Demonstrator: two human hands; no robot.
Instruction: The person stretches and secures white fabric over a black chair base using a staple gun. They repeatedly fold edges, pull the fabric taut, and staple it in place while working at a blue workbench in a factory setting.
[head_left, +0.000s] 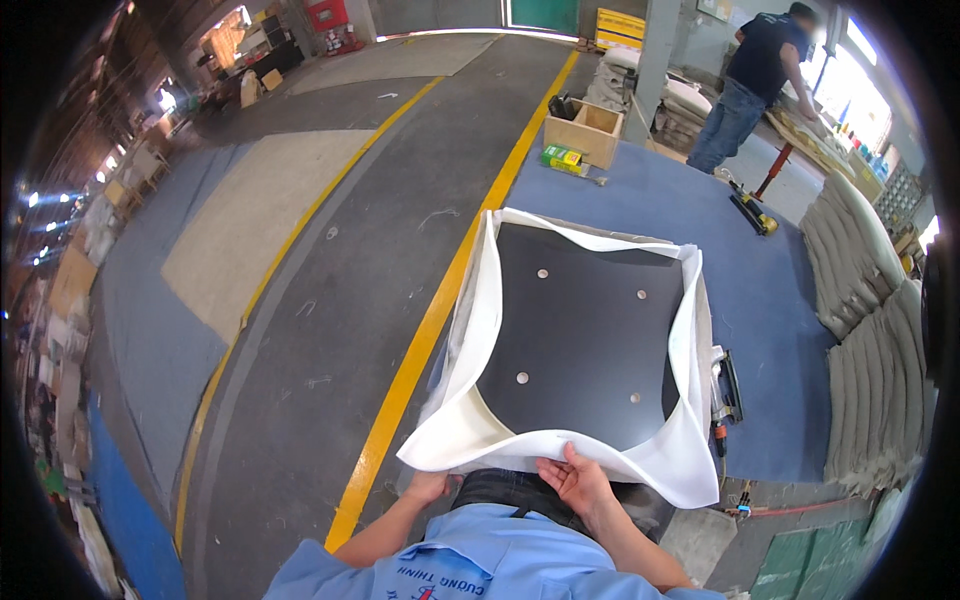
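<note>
A black square board with several round holes lies on the blue-covered table in front of me. White foam padding stands up loosely around its sides, its near corners flaring outward, with greyish fabric outside it. At the near edge my right hand is palm up, thumb against the foam and fingers curled at its rim. My left hand sits below the near left corner of the foam; its fingertips are mostly hidden. Right of the board lies a staple gun with a hose fitting.
The blue table also bears a wooden box, a small green-yellow carton and a yellow-black tool. Stacked grey cushions line the right side. A person works at a far bench. Yellow lines mark the floor.
</note>
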